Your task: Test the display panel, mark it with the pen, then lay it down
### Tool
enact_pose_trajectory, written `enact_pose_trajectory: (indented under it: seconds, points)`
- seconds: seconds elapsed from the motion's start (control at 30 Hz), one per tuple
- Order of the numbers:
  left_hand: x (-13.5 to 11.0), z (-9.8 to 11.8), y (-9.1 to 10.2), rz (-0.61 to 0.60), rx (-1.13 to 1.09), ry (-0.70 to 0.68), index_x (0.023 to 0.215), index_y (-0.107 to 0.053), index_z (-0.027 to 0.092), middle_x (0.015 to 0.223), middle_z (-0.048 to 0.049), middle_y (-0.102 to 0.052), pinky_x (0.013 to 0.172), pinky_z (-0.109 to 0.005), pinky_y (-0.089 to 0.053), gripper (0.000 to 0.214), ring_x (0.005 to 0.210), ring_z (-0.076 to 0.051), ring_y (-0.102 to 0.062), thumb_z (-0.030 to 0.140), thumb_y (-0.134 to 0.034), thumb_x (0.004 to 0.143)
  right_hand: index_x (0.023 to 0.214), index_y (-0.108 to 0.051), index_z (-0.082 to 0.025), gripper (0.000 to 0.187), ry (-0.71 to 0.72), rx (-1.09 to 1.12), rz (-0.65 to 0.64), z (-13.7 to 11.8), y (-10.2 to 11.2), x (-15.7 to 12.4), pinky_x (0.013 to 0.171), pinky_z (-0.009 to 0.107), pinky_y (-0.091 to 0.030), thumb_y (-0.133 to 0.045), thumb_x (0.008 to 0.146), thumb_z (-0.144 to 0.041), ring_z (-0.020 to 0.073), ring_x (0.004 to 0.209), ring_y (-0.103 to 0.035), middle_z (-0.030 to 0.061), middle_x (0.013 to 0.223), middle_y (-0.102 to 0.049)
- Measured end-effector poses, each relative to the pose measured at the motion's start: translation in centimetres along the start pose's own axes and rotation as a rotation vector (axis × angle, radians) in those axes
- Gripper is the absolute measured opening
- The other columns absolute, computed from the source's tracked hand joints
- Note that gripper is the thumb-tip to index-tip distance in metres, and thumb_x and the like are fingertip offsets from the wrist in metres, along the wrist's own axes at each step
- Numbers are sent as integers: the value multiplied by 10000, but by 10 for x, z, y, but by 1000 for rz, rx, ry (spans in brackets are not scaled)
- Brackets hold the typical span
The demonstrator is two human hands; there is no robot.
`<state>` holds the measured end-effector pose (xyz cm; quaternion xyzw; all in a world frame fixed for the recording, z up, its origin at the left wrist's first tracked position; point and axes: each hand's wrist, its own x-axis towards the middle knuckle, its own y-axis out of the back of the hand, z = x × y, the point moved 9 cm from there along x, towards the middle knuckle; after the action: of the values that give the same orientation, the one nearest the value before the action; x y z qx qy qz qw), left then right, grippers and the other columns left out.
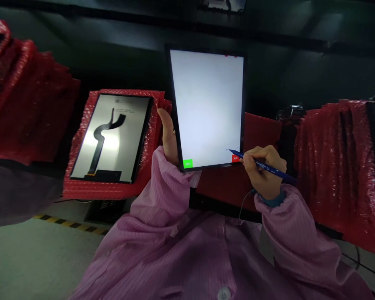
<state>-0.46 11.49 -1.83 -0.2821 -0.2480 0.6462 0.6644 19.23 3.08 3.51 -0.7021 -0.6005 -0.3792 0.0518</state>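
A lit display panel (208,106) with a black border stands tilted up in front of me, its screen white. Green and red boxes show at its lower corners, and two small red marks near the top right. My left hand (169,137) holds it from behind at the lower left edge, thumb out to the side and the other fingers hidden. In my right hand (265,168) is a blue pen (262,164), gripped like a writing tool. The pen's tip is at the lower right of the screen, beside thin curved lines; whether it touches cannot be made out.
To the left, another display panel (112,137) lies back side up, with a black ribbon cable, on red bubble wrap (96,191). More red bubble-wrap sleeves (31,104) are piled at far left, and a row of them (337,166) stands at right. A blue wristband (275,200) with a cord circles my right wrist.
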Motion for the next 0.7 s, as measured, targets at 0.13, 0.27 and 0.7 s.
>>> enact_pose_trajectory:
  seconds: [0.13, 0.27, 0.7]
  points:
    - [-1, 0, 1, 20, -16, 10, 1412, -496, 332, 1455, 67, -532, 1005, -548, -570, 637, 1469, -352, -344, 724, -296, 952, 822, -498, -199, 164, 12, 10, -6, -2, 0, -1, 549, 157, -454, -635, 867, -122, 59, 634, -628, -43, 723, -642]
    - [-2, -2, 1, 67, -66, 59, 1386, -520, 288, 1421, 28, -569, 1033, -523, -557, 684, 1471, -341, -354, 747, -272, 944, 787, -487, -200, 177, -12, 7, -20, -1, -3, -1, 520, 172, -449, -627, 870, -131, 68, 581, -609, -44, 679, -624]
    - [-1, -6, 7, 99, -51, 78, 1377, -525, 285, 1364, -20, -623, 1046, -495, -536, 709, 1451, -332, -399, 779, -341, 902, 772, -483, -201, 178, -3, -10, 4, -5, -1, 1, 493, 172, -433, -626, 870, -160, 65, 538, -587, -48, 654, -627]
